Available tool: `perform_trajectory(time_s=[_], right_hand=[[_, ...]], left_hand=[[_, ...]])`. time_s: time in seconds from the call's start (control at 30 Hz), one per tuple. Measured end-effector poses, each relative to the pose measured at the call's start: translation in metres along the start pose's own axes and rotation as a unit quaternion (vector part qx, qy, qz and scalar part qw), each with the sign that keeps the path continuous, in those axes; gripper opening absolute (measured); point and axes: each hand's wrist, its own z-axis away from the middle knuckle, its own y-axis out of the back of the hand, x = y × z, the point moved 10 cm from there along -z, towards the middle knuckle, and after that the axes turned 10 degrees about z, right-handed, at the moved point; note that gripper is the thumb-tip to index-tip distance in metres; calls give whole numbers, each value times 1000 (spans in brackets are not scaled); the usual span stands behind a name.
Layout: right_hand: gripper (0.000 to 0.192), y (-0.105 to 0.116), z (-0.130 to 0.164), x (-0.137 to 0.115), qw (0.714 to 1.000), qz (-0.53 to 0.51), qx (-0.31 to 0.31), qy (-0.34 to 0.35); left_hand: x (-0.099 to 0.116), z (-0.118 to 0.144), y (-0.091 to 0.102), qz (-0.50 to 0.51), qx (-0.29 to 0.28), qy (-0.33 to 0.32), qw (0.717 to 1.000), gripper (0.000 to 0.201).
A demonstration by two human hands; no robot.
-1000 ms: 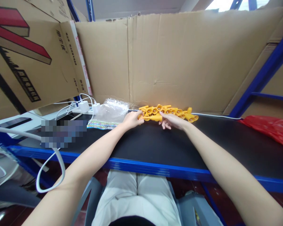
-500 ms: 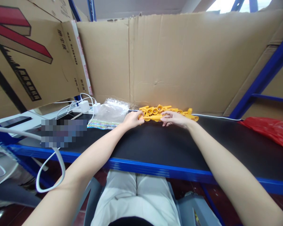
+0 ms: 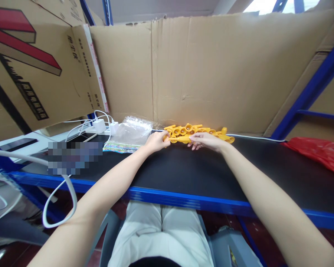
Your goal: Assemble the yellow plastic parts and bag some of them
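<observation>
A heap of several yellow plastic trumpet-shaped pieces (image 3: 196,131) lies at the back of the black tabletop (image 3: 183,170), against the cardboard wall. My left hand (image 3: 155,141) grips the left end of one long yellow piece (image 3: 180,139) at the front of the heap. My right hand (image 3: 206,141) pinches the same piece at its right end, fingers curled over it. Both arms stretch forward across the table.
Clear plastic bags (image 3: 132,130) over a striped packet lie left of the heap. White chargers and cables (image 3: 100,125) sit further left, beside a dark phone (image 3: 16,144). A red plastic bag (image 3: 320,152) lies at the right. Cardboard sheets (image 3: 211,70) wall the back; blue shelf posts stand on the right.
My right hand has slid slightly up and back against the heap, covering more of the yellow pieces behind it. My left hand has stayed put.
</observation>
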Motion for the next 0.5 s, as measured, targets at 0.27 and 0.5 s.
perform_trajectory(time_s=[0.27, 0.5], right_hand=[[34, -2, -1, 2, 1000, -9, 0, -7], [42, -4, -1, 3, 1000, -1, 3, -19]], left_hand=[[-4, -1, -4, -9, -10, 9, 1000, 31], [-3, 0, -3, -15, -11, 10, 1000, 31]])
